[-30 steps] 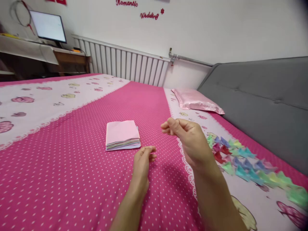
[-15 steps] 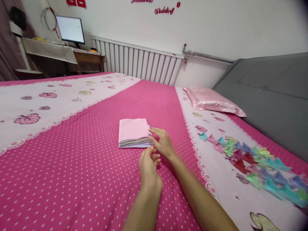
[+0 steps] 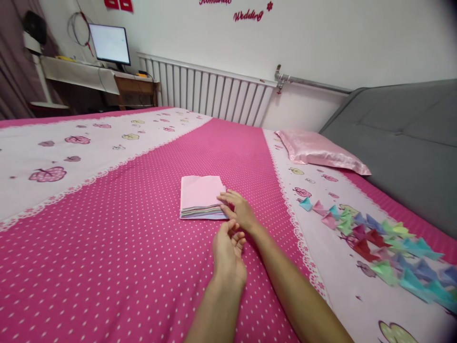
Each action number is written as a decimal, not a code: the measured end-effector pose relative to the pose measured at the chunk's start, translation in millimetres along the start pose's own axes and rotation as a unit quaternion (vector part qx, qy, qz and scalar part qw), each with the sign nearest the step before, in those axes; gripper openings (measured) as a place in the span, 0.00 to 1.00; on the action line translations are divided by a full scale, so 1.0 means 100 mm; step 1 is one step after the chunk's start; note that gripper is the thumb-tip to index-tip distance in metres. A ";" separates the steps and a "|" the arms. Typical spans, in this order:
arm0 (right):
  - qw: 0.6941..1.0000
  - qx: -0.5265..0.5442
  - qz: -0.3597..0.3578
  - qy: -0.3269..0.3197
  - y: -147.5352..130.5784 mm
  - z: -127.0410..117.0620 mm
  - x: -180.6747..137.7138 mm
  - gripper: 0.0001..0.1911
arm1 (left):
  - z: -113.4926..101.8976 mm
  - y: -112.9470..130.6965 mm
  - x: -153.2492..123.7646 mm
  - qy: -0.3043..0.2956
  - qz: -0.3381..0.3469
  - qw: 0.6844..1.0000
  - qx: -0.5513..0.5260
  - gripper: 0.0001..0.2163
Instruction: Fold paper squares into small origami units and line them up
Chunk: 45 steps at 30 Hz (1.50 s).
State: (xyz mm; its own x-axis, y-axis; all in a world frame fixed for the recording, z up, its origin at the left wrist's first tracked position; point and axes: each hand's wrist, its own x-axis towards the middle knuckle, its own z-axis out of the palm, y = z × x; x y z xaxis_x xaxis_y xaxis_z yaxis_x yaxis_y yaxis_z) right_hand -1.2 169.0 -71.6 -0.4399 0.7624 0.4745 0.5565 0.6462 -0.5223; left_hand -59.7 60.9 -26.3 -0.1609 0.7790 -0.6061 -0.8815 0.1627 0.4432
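A stack of square coloured paper sheets (image 3: 202, 190) lies flat on the bed, a light pink sheet on top and several colours along its near edge. My right hand (image 3: 240, 209) is at the stack's right side, fingertips touching the top sheet's edge and thumb by the near right corner. Its fingers are spread, not closed round any sheet. Just below, my left hand (image 3: 229, 252) is turned palm inward with fingers loosely curled and apart, nothing visible in them. Its fingertips come close to the right thumb and the stack's near right corner.
Several folded paper boats (image 3: 364, 247) stand in rows on the bedspread at right. Behind them are a pink satin pillow (image 3: 317, 150) and a grey headboard (image 3: 403, 138). A radiator (image 3: 210, 90) lines the wall; a monitor (image 3: 110, 44) stands on a desk at far left.
My right hand has shifted slightly left onto the stack's right edge. My left hand has moved a little right and its fingers have loosened. The whole view has shifted slightly.
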 end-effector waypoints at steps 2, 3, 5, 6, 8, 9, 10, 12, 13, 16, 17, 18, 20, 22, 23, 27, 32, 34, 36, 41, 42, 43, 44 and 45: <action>1.000 0.005 -0.002 -0.004 0.00 0.01 0.00 0.16 | 0.00 0.00 0.00 -0.002 0.000 1.000 0.000 0.03; 1.000 0.008 -0.004 -0.004 0.00 0.01 0.01 0.16 | 0.00 0.00 0.00 -0.002 0.000 1.000 0.000 0.03; 1.000 0.015 -0.006 0.000 0.00 0.00 0.01 0.16 | 0.00 0.00 0.00 -0.004 -0.001 1.000 0.002 0.03; 1.000 0.020 -0.005 0.002 0.00 0.00 0.01 0.16 | 0.00 0.00 0.00 -0.005 -0.002 1.000 0.003 0.02; 1.000 0.030 0.003 0.006 -0.01 -0.01 0.00 0.17 | 0.00 -0.01 0.00 -0.006 -0.004 1.000 0.005 0.02; 0.999 0.034 0.007 0.006 -0.01 -0.01 0.00 0.18 | 0.00 -0.01 0.00 -0.007 -0.005 1.000 0.005 0.02; 0.999 0.038 0.011 0.005 -0.01 -0.01 0.00 0.18 | 0.00 -0.01 0.00 -0.008 -0.006 1.000 0.005 0.02; 0.999 0.043 0.015 0.004 -0.01 -0.01 -0.01 0.19 | 0.00 -0.01 0.00 -0.009 -0.007 1.000 0.007 0.02; 0.999 0.045 0.017 0.005 -0.01 -0.01 -0.01 0.19 | 0.01 -0.01 0.00 -0.010 -0.008 1.000 0.007 0.02; 0.999 0.047 0.023 0.012 -0.01 0.00 -0.01 0.20 | 0.01 -0.01 0.00 -0.010 -0.011 1.000 0.008 0.03; 0.998 0.048 0.025 0.014 -0.01 0.00 -0.01 0.20 | 0.01 -0.01 0.00 -0.010 -0.011 1.000 0.009 0.03; 0.998 0.049 0.026 0.016 -0.01 0.01 -0.01 0.21 | 0.01 -0.01 0.00 -0.011 -0.011 1.000 0.009 0.03; 0.998 0.051 0.028 0.019 0.00 0.02 0.00 0.21 | 0.01 -0.01 0.00 -0.011 -0.012 1.000 0.008 0.03; 0.998 0.054 0.032 0.022 0.00 0.03 0.00 0.21 | 0.01 -0.01 -0.01 -0.009 -0.015 1.000 0.006 0.03; 0.998 0.056 0.034 0.023 0.01 0.04 0.00 0.21 | 0.01 -0.01 -0.01 -0.009 -0.016 1.000 0.006 0.03; 0.996 0.069 0.046 0.027 0.02 0.05 -0.01 0.21 | 0.02 0.00 -0.02 -0.010 -0.016 1.000 0.006 0.03; 0.992 0.105 0.061 0.031 0.05 0.07 -0.01 0.19 | 0.02 0.00 -0.02 -0.010 -0.015 1.000 0.008 0.03; 0.989 0.124 0.071 0.032 0.07 0.08 0.00 0.18 | 0.01 -0.01 -0.01 -0.011 -0.013 1.000 0.008 0.03; 0.986 0.144 0.082 0.032 0.10 0.09 0.00 0.17 | 0.01 -0.01 -0.01 -0.012 -0.013 1.000 0.008 0.03; 0.974 0.197 0.107 0.032 0.12 0.11 0.01 0.15 | 0.01 0.00 -0.01 -0.014 -0.012 1.000 0.007 0.02; 0.972 0.207 0.111 0.032 0.11 0.11 0.01 0.15 | 0.01 0.00 -0.01 -0.013 -0.012 1.000 0.007 0.02; 0.969 0.215 0.115 0.032 0.11 0.10 0.01 0.15 | 0.01 0.00 -0.01 -0.012 -0.012 1.000 0.008 0.02; 0.967 0.223 0.118 0.033 0.10 0.10 0.01 0.15 | 0.01 -0.01 -0.01 -0.012 -0.011 1.000 0.008 0.02; 0.965 0.229 0.121 0.034 0.10 0.10 0.01 0.15 | 0.01 -0.01 -0.01 -0.013 -0.010 1.000 0.007 0.03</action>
State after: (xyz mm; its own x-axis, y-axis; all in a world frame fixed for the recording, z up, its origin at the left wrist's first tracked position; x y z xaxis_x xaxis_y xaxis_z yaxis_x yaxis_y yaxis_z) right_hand -3.3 176.7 -82.7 -0.2803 0.8988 0.3370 0.2602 0.4090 -0.8746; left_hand -58.6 60.6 -25.9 -0.1314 0.7905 -0.5982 -0.8778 0.1875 0.4407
